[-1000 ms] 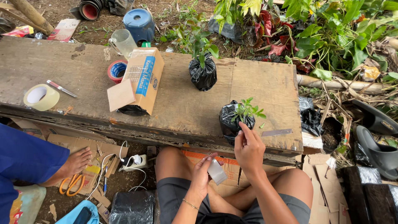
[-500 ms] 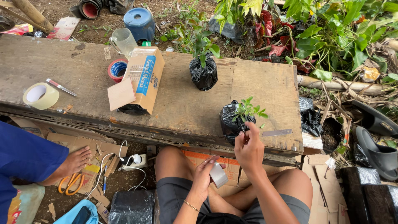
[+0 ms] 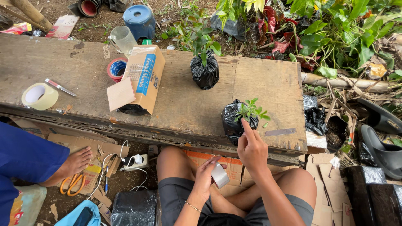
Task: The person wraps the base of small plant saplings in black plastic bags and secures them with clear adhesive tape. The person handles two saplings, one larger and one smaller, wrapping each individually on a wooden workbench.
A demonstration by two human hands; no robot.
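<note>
Right hand [image 3: 252, 150] fingers pinch the seedling [image 3: 251, 111] in its black bag [image 3: 233, 121] on the bench [image 3: 83, 71]; left hand [image 3: 206, 175] fingers grip a grey tape roll [image 3: 220, 175]. A brown carton [image 3: 144, 77] with a blue label lies behind.

I see the right hand [image 3: 252, 150] has moved up a little | its fingers now touch the small plant [image 3: 250, 111] in the black bag [image 3: 231, 121] | the left hand [image 3: 205, 175] lifted the tape roll [image 3: 220, 175] slightly

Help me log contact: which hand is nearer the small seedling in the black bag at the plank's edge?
Right. The right hand touches the seedling bag; the left hand sits lower, holding a tape roll.
</note>
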